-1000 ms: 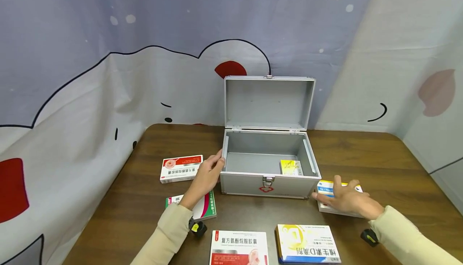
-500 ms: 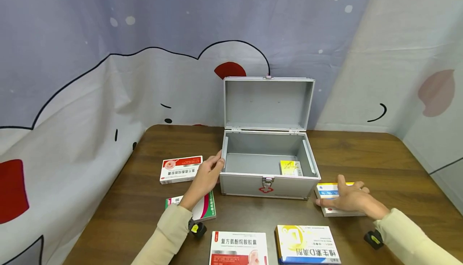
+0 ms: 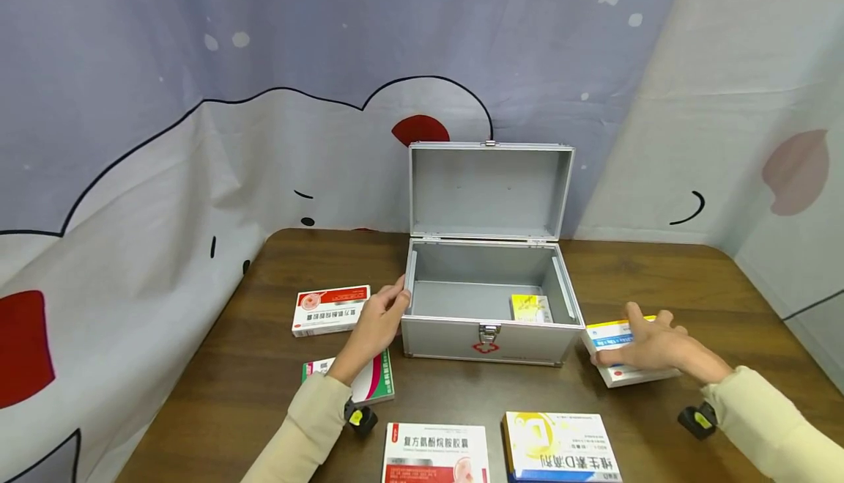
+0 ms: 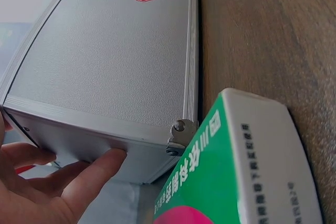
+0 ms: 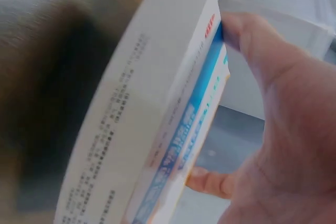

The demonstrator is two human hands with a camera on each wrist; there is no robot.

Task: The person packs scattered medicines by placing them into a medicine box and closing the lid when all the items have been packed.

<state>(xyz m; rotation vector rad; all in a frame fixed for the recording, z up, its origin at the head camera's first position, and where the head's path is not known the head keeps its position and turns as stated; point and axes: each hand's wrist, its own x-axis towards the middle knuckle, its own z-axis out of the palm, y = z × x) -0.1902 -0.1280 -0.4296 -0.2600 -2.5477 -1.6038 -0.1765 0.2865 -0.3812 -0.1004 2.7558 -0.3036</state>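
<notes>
In the head view an aluminium first-aid case [image 3: 438,338] with a red cross emblem stands with its lid raised. My left hand [image 3: 377,324] rests against its left side; in the left wrist view the fingers [image 4: 97,177] press that wall. To the right of the case my right hand [image 3: 649,347] grips a white, blue and yellow medicine box [image 3: 608,332], thumb on the near edge and fingers over the far one. That box is tilted, with a dark shadow beside it in the right wrist view. A small yellow-and-white box [image 3: 527,308] lies inside the case.
A red-and-white capsule box [image 3: 330,314] and a green-and-white box [image 3: 379,380] lie left of the case, the latter partly under my left forearm. Nearer me are another red-and-white box [image 3: 435,450] and a yellow-and-white vitamin D box [image 3: 560,443]. A patterned curtain [image 3: 264,153] hangs behind.
My right hand has closed its grip on the medicine box and shifted right and slightly away, turning and tilting the box. My left hand stays at the case's side.
</notes>
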